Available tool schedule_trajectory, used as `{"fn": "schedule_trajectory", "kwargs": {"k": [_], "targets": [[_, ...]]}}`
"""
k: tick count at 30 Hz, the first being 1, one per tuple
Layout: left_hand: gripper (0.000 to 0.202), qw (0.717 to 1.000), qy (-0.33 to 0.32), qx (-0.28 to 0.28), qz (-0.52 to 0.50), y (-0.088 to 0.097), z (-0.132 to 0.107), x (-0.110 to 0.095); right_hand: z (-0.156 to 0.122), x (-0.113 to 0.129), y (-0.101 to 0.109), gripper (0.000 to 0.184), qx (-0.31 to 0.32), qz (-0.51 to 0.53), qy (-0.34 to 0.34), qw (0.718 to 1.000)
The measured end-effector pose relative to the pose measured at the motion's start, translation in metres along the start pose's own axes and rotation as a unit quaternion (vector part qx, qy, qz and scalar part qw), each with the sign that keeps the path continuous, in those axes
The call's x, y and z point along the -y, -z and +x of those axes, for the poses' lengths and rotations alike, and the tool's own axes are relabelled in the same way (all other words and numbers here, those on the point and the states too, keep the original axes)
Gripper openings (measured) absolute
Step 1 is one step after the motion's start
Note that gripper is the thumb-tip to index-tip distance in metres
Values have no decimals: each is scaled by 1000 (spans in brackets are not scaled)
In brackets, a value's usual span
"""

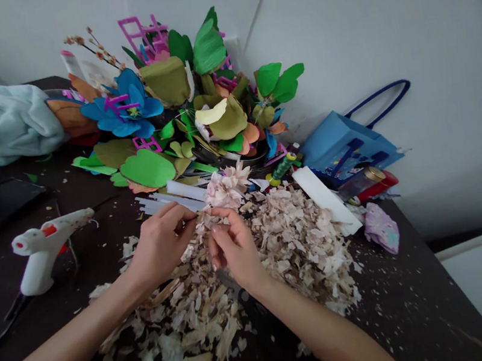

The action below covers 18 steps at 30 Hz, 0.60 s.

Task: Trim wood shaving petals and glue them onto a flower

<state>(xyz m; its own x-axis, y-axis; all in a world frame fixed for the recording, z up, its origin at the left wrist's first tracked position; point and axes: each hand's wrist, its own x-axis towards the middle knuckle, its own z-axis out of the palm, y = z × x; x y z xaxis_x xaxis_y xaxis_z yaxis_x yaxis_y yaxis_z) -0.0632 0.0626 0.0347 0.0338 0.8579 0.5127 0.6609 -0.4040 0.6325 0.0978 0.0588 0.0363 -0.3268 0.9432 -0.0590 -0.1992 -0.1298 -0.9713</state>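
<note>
My left hand and my right hand meet fingertip to fingertip over a heap of pale pinkish-beige petal-like scraps. Both have their fingers closed in a pinch. Whatever lies between the fingertips is small and blends with the scraps behind it, so I cannot make it out. Just beyond the fingers sits a pale pink ruffled flower. Dark-handled scissors seem to lie partly beneath my right hand, among the scraps.
A white glue gun stands at left. White glue sticks lie behind my hands. Colourful artificial flowers and leaves fill the back. To the right are a green thread spool, a white strip, a blue bag and a crumpled purple piece.
</note>
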Motion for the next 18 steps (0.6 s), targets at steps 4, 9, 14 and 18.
{"fn": "schedule_trajectory", "kwargs": {"k": [4,9,14,18], "targets": [[16,997,70,19,-17,2,3,3,-3,1,1,31,-10,0,2,1000],[26,985,163,40,-42,1,6,13,-11,-3,7,31,-9,7,10,1000],[25,984,172,28,-33,1,11,19,-22,-6,15,25,-7,-17,-11,1000],[24,988,154,19,0,0,17,26,-32,-7,20,23,-9,-27,-21,999]]}}
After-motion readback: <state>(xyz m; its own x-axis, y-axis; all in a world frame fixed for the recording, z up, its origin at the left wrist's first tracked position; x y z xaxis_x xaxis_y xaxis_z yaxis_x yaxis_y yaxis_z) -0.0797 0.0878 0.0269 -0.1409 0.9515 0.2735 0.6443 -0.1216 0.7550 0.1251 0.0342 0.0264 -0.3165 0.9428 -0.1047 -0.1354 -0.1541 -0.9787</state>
